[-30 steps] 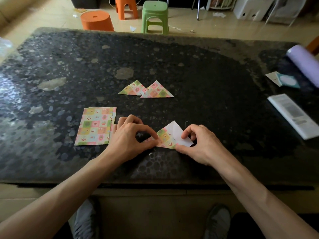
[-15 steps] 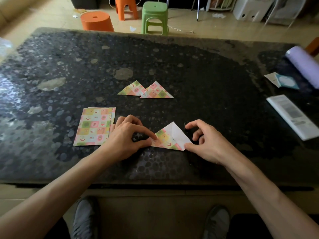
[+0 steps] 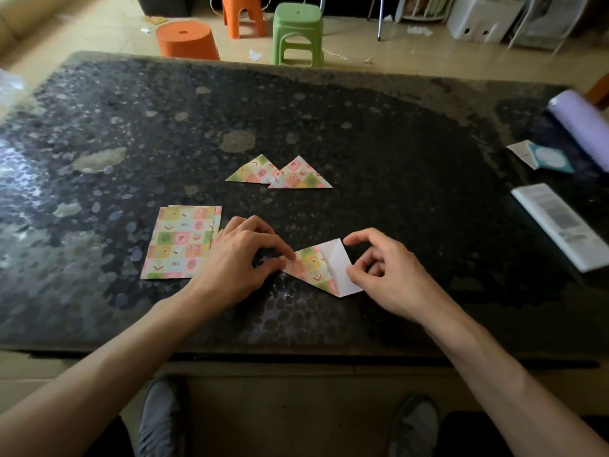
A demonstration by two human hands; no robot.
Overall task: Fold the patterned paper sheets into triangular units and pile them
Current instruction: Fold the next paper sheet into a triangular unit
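Observation:
A half-folded patterned sheet lies near the table's front edge, with a white flap turned up on its right side. My left hand pinches the sheet's left tip between thumb and forefinger. My right hand has its thumb on the flap's right edge, its other fingers curled beside the edge and its forefinger lifted. Two finished triangles lie side by side farther back, slightly overlapping. A small stack of flat patterned sheets sits just left of my left hand.
On the dark stone table, at the right, lie a purple roll, a teal card and a white printed booklet. Beyond the far edge stand an orange tub and a green stool.
My right hand has drawn back to the right and opened the white flap outward, so the sheet is wider. The right forefinger has lifted off. My left hand has stayed on the left tip.

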